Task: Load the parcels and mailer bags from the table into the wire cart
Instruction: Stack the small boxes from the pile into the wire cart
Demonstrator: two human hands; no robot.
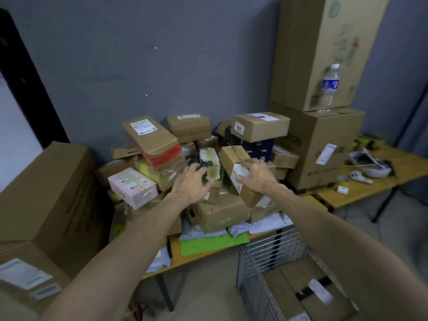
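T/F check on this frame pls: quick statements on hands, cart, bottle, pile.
1. The right hand grips a brown box on the pile. True.
2. The wire cart is empty. False: cardboard parcels lie in it.
3. The water bottle lies on its side. False: it stands upright on a large carton.
4. A pink box sits at the pile's left. True.
5. The left hand holds the green mailer bag. False: it reaches a small green-taped box; the bag lies flat under the pile.
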